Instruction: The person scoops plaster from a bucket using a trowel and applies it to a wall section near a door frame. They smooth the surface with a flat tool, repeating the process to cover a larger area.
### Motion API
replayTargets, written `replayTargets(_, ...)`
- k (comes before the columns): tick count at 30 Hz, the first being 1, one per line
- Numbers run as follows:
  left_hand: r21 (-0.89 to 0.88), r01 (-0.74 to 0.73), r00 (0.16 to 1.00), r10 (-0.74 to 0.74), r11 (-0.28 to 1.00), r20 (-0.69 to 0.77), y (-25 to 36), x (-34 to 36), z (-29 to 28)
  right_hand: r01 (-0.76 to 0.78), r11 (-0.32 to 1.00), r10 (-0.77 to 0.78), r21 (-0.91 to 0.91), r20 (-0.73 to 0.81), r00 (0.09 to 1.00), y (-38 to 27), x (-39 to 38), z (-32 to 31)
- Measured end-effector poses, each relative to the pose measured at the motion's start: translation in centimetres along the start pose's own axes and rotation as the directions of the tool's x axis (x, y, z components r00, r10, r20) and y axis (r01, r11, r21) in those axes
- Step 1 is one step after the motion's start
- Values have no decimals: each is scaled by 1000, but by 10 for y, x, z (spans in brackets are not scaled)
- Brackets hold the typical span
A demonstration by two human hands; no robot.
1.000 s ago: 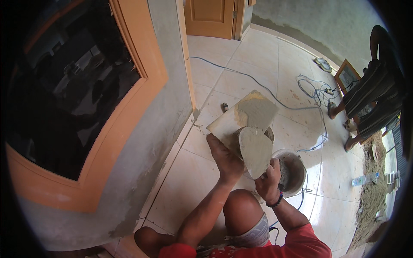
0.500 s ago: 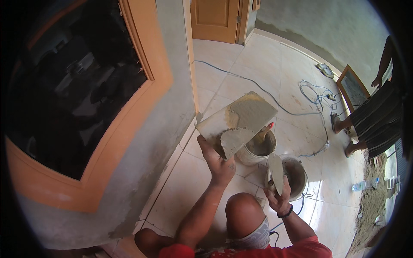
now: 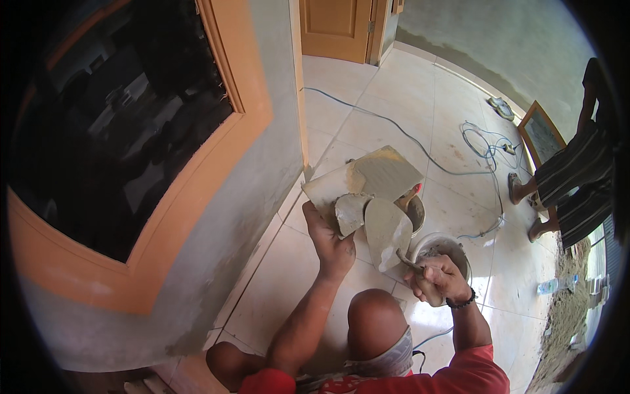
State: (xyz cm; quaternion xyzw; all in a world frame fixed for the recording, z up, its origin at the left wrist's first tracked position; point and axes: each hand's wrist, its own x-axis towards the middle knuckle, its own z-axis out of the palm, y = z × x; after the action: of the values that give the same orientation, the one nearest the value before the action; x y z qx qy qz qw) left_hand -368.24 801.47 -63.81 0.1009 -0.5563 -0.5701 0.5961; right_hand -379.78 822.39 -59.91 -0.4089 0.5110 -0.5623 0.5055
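Note:
My left hand (image 3: 333, 246) grips a pale rectangular mortar board (image 3: 331, 187), tilted over the floor. Grey wet mortar (image 3: 390, 174) covers its far right part. Beside my left fingers, a smaller rough-edged flat piece (image 3: 350, 213) coated in grey lies against the board; how it is held is hidden. My right hand (image 3: 441, 279) is closed around the handle of a trowel (image 3: 388, 234). Its broad blade, smeared grey, is by the board's near right edge; I cannot tell whether they touch. Behind it stands a bucket (image 3: 418, 213) with a red-tipped brush (image 3: 411, 195) inside.
Another bucket (image 3: 453, 244) stands just beyond my right hand. A cable (image 3: 394, 121) runs over the tiled floor (image 3: 335, 82) to a coil. At left are a plastered wall (image 3: 256, 190) and an orange window frame (image 3: 190, 187). A person (image 3: 577, 171) stands at right near sand (image 3: 564, 315).
My right hand has turned the trowel and brought its blade up and left, from above the near bucket to beside the board. The board has shifted slightly.

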Motion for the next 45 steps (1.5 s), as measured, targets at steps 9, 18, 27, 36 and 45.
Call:
replayTargets(9, -352, 248, 966, -260, 902, 13, -19, 6, -21, -574, 792, 307, -209, -675, 671, 27, -93, -39)
replayTargets(18, -579, 387, 914, -383, 718, 136, -19, -7, -19, -845, 308, 403, -437, -745, 531, 37, -126, -96)
replayTargets(27, -508, 428, 887, -457, 748, 75, -16, -14, -23, -801, 380, 304, -462, -756, 580, 42, -120, -103)
replayTargets(36, -236, 238, 971, -239, 942, 28, -16, -3, -4, 18, 237, -612, -971, -135, 779, 1, -42, 11)
replayTargets(45, -353, 249, 950, -299, 902, -94, 18, 7, 15, 233, -7, -605, -972, 190, 773, 1, -2, 25)
